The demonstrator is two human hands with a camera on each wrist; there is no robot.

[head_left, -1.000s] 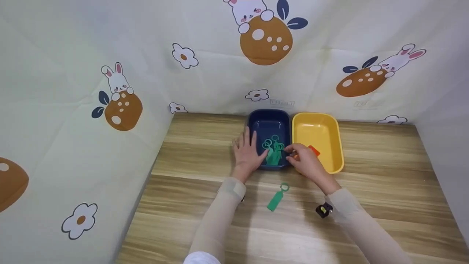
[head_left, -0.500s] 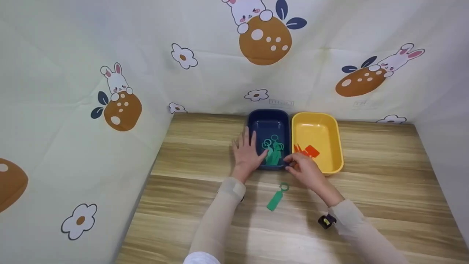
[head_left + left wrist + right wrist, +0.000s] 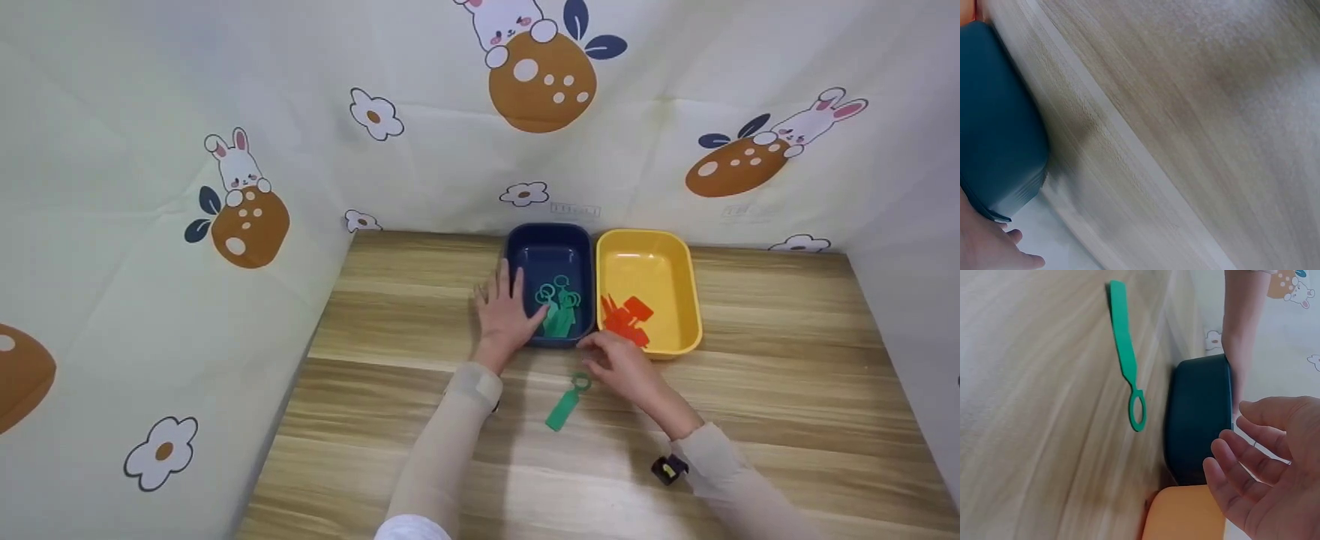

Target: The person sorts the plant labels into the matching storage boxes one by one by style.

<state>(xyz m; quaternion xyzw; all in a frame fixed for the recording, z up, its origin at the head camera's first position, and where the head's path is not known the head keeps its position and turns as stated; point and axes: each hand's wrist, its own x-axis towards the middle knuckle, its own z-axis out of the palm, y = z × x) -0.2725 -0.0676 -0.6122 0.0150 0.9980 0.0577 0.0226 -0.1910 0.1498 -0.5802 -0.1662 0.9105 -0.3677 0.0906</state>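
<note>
A dark blue bin (image 3: 553, 234) holds several green ring-ended tags (image 3: 559, 319). My left hand (image 3: 504, 315) rests on its left rim with fingers spread and the thumb reaching over the inside. To the right, a yellow bin (image 3: 686, 300) contains several red-orange tags (image 3: 624, 321). My right hand (image 3: 622, 364) is by the near edges of the two bins, fingers loosely bent and holding nothing in the right wrist view. A single green tag (image 3: 564, 407) lies flat on the table in front of the blue bin, just left of and below the right hand.
The wood-grain table (image 3: 405, 322) meets a cream sheet (image 3: 442, 172) printed with rabbits and flowers at the back and sides. Both bins stand side by side against the back sheet. A small black wrist camera (image 3: 667, 469) sits at the right forearm.
My right hand has drawn back from over the bins toward the loose green tag, uncovering the red-orange tags in the yellow bin. The left hand has stayed in place.
</note>
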